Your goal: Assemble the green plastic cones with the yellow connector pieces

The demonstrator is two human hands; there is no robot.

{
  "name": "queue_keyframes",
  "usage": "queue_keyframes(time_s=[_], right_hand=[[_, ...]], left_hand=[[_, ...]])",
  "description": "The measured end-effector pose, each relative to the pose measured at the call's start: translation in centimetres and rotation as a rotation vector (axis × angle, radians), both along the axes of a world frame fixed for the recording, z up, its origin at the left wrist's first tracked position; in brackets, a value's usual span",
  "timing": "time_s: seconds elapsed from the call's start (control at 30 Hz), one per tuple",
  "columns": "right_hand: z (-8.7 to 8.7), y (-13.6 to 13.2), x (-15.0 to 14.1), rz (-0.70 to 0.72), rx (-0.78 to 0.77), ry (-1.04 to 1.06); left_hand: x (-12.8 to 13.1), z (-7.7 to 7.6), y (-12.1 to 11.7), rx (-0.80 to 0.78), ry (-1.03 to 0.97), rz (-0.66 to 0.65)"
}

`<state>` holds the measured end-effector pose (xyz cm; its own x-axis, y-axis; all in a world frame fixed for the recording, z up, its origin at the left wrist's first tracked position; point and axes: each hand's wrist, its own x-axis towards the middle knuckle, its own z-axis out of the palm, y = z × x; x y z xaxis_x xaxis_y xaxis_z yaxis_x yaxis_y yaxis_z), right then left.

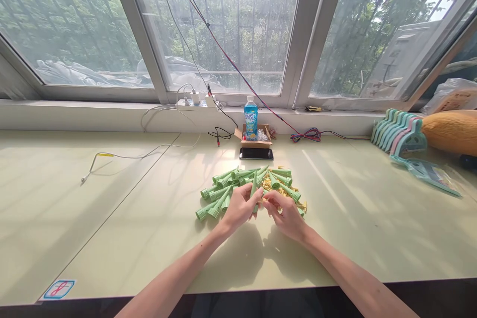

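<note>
I have my left hand [238, 209] clasped around one green plastic spike [254, 185], its tapered tip pointing up, above the near edge of the pile. My right hand [286, 212] has its thumb and fingertips pinched together right against that spike's side; a speck of yellow between them looks like a small yellow fitting [261, 200], though the fingers cover most of it.

The pinch is what worries me most. The fitting is tiny, so a slight slip could drop it among the loose yellow fittings [267, 185], where I could hardly pick it out again. If my left grip lets the spike turn, the two parts could meet crooked, and pushing at that angle might bend the thin yellow plastic.

I also judge the spread of green spikes [219, 193] risky: they lie across one another at all angles, and round bodies like these could roll if a knuckle knocks one, carrying fittings over the tabletop [149, 238]. Beyond the pile, the black smartphone [256, 153] lies near enough that a hard shove could send spikes against it.
</note>
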<state>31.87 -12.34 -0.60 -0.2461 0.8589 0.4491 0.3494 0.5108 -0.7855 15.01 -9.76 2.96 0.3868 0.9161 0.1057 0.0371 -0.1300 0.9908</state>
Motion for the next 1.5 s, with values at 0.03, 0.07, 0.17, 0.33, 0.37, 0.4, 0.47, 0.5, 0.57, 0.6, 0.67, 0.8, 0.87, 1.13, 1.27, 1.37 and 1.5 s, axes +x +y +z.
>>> queue_keyframes(time_s=[0.03, 0.07, 0.17, 0.33, 0.37, 0.4, 0.47, 0.5, 0.57, 0.6, 0.67, 0.8, 0.87, 1.13, 1.27, 1.37, 1.5], right_hand=[[0.0, 0.0, 0.0, 0.001, -0.002, 0.007], [0.0, 0.0, 0.0, 0.003, -0.005, 0.015], [0.2, -0.1, 0.0, 0.021, -0.032, 0.056], [0.6, -0.2, 0.0, 0.068, -0.079, 0.103], [0.7, -0.2, 0.0, 0.075, -0.086, 0.112], [0.8, -0.3, 0.0, 0.081, -0.096, 0.125], [0.9, -0.3, 0.0, 0.097, -0.132, 0.159], [0.9, -0.2, 0.0, 0.109, -0.157, 0.182], [1.0, -0.2, 0.0, 0.140, -0.216, 0.238], [1.0, -0.2, 0.0, 0.156, -0.249, 0.268], [0.9, -0.2, -0.1, 0.178, -0.312, 0.320], [0.9, -0.1, 0.0, 0.203, -0.402, 0.371], [0.9, 0.0, 0.0, 0.222, -0.424, 0.385], [0.9, 0.1, 0.2, 0.263, -0.461, 0.432], [0.8, 0.1, 0.1, 0.241, -0.458, 0.414], [0.8, 0.1, -0.1, 0.151, -0.365, 0.339], [0.8, -0.1, -0.4, 0.016, -0.179, 0.247]], left_hand=[[0.0, 0.0, 0.0, 0.032, 0.024, 0.015], [0.0, 0.0, -0.1, 0.068, 0.048, 0.032], [0.0, -0.2, -0.1, 0.171, 0.110, 0.080], [-0.1, -0.3, -0.2, 0.323, 0.201, 0.115], [-0.1, -0.3, -0.2, 0.359, 0.221, 0.124], [-0.1, -0.3, -0.2, 0.394, 0.237, 0.131], [-0.2, -0.5, -0.2, 0.445, 0.256, 0.134], [-0.2, -0.6, -0.2, 0.462, 0.262, 0.130], [-0.3, -0.8, -0.1, 0.488, 0.270, 0.121], [-0.3, -1.0, -0.1, 0.505, 0.271, 0.119], [-0.3, -1.2, 0.0, 0.547, 0.266, 0.119], [-0.3, -1.7, 0.1, 0.646, 0.259, 0.111], [-0.3, -1.8, 0.1, 0.691, 0.262, 0.108], [-0.4, -2.3, 0.4, 0.790, 0.268, 0.095], [-0.4, -2.1, 0.3, 0.740, 0.264, 0.099], [-0.3, -1.7, 0.2, 0.650, 0.250, 0.111], [-0.1, -1.1, 0.1, 0.506, 0.230, 0.110]])
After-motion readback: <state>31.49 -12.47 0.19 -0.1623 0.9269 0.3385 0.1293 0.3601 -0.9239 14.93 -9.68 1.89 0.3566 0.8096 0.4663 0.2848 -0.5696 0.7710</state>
